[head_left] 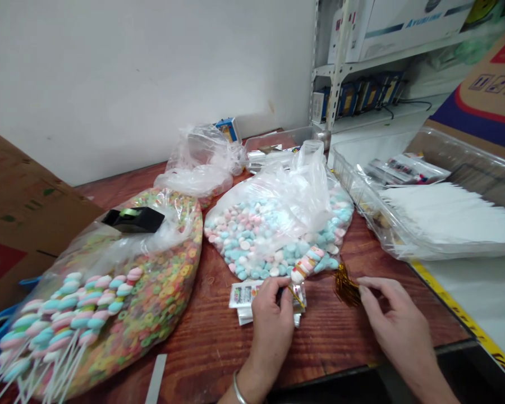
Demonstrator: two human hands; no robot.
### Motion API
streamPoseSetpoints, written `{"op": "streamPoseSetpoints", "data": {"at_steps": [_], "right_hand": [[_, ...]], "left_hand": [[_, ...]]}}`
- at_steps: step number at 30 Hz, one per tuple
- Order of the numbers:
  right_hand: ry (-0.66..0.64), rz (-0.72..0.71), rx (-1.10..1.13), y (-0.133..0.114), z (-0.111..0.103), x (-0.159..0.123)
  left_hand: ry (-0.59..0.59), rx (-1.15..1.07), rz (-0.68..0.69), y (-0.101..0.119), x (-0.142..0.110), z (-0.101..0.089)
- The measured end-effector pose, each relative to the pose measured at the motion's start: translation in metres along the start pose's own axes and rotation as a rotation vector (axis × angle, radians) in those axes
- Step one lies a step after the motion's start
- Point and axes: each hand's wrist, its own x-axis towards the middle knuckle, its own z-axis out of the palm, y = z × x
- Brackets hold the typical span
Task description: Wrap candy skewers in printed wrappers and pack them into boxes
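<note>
Left hand (273, 320) closed around the stick of a pink-and-white twisted candy (304, 265), its top pointing far, with a gold strand (297, 296) showing at the grip. Right hand (393, 317) pinched a bunch of gold ties (347, 286) at the fingertips, just right of the candy. Printed cards (244, 294) lay partly under the left hand, near a bag of pastel candies (273, 235). Left: more twisted candies on sticks (67, 314) lay on a bag of cereal rings (151, 297). Right: a clear tray (404, 224) held white paper.
</note>
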Motion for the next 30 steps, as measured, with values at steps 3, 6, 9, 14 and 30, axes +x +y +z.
{"op": "streamPoseSetpoints", "data": {"at_steps": [3,6,9,14,30], "right_hand": [[-0.128,-0.033,0.043,-0.011,0.01,-0.007],[-0.411,0.089,0.299,-0.037,0.025,-0.023],[-0.418,0.111,0.348,-0.054,0.04,-0.03],[-0.366,0.087,0.32,-0.052,0.053,-0.025],[-0.309,0.002,0.289,-0.044,0.055,-0.017]], "left_hand": [[0.016,0.1,0.193,0.001,-0.002,0.003],[-0.011,0.154,0.285,0.0,-0.006,0.006],[-0.029,0.182,0.314,-0.002,-0.009,0.008],[-0.045,0.176,0.315,-0.003,-0.013,0.009],[-0.189,-0.935,-0.54,0.004,-0.005,0.019]]}}
